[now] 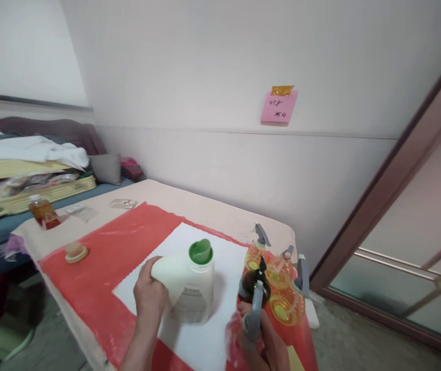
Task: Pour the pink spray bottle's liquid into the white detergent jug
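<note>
A white plastic jug [193, 288] with a green pour spout [201, 251] stands upright on a white sheet [220, 257]. My left hand [148, 288] is wrapped round the jug's handle on its left side. At the lower right, my right hand [266, 340] is closed on a spray bottle with a grey trigger head [256, 309]; its clear body looks pinkish against the red cloth and is partly hidden by the fingers. Just beyond that hand are a dark pump bottle [249, 288] and several clear yellow spray bottles [285, 304] with grey trigger heads.
A red cloth [108, 257] covers much of the pale table [174, 196]. A round lid-like piece [76, 252] lies on its left part. A bottle of amber liquid [44, 212] stands at the far left, near flat clear packets [123, 203]. The wall [205, 159] borders the back.
</note>
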Demonstrator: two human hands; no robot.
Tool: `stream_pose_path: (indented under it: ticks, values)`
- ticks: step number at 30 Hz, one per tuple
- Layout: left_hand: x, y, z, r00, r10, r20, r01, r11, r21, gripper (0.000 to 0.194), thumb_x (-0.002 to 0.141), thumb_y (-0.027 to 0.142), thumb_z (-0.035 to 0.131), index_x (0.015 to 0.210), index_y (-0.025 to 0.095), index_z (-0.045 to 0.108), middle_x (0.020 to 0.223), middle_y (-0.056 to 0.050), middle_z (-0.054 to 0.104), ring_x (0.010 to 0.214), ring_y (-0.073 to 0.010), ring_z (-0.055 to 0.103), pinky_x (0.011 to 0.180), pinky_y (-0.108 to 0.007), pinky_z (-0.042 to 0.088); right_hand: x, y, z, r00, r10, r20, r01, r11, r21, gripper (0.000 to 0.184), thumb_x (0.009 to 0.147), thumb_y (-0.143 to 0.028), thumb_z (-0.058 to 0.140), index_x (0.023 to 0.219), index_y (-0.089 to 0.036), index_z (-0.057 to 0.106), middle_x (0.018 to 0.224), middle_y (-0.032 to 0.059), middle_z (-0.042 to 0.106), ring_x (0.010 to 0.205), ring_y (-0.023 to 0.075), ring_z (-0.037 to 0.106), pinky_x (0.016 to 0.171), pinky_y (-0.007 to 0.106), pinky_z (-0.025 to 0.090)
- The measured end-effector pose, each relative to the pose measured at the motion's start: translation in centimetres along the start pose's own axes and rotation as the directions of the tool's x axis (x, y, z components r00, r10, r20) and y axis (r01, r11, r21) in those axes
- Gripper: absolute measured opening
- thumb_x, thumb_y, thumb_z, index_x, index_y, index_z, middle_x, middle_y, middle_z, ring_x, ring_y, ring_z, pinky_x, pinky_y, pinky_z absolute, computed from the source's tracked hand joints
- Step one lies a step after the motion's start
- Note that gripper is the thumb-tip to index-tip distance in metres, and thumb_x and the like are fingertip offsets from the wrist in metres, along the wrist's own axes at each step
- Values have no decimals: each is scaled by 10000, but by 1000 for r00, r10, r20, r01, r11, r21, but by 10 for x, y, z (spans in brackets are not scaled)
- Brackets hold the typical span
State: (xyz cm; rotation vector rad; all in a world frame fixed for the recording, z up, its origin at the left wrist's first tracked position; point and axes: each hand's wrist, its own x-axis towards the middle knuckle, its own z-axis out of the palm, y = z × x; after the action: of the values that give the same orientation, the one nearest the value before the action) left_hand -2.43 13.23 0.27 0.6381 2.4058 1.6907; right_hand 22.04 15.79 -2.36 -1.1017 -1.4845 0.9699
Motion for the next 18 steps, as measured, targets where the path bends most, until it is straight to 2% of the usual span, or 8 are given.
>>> stream_pose_path:
  ticks: [3, 6, 8, 10, 13, 18]
  values:
    - [4, 1, -5, 997, -17, -74, 16, 1000, -10, 361, 705, 192, 496, 1011, 261, 674, 1010, -3, 702, 960, -199, 606, 788, -270, 437, 22, -9, 4, 978, -34, 204, 44, 998, -46, 394, 814, -564, 593, 972, -213, 677, 850, 40, 715, 779, 215, 650, 716, 302, 527]
    - [9, -1, -9, 990, -72, -117, 70, 997, -21, 357, 693, 200, 492, 996, 225, 679, 855, -14, 700, 823, -196, 610, 679, -264, 439, 34, 1, 14, 947, -36, 318, 41, 999, -10, 368, 797, -521, 623, 981, -207, 677, 904, 58, 727, 838, 222, 660, 721, 293, 536]
    - [12, -5, -11, 989, -95, -112, 92, 995, -35, 378, 678, 201, 497, 1007, 212, 685, 775, -9, 695, 747, -188, 605, 615, -253, 431, 34, 13, 21, 956, -2, 294, -19, 998, 67, 404, 787, -519, 631, 1035, -202, 668, 982, 77, 731, 892, 231, 670, 740, 290, 544]
    - [16, -11, -13, 992, -96, -81, 92, 994, -53, 433, 657, 176, 484, 1035, 212, 692, 772, -6, 709, 736, -182, 614, 599, -243, 439, 31, 25, 27, 974, 48, 220, -70, 993, 96, 441, 778, -523, 638, 1083, -203, 652, 1027, 83, 730, 921, 239, 676, 768, 304, 548]
    - [23, -20, -16, 994, -101, -31, 98, 991, -87, 519, 620, 134, 480, 1082, 222, 700, 886, -18, 747, 812, -180, 651, 644, -236, 474, 26, 34, 27, 992, 78, 98, -82, 996, 38, 463, 760, -500, 651, 1135, -230, 630, 1143, 82, 711, 1041, 271, 659, 868, 359, 535]
    - [27, -19, -23, 983, -178, -45, 169, 974, -152, 644, 597, 114, 499, 1200, 260, 671, 1127, -49, 737, 983, -206, 669, 712, -259, 501, 19, 43, 16, 997, 52, 64, -50, 998, -36, 569, 789, -533, 573, 1289, -267, 520, 1210, 74, 683, 1113, 298, 633, 926, 414, 511]
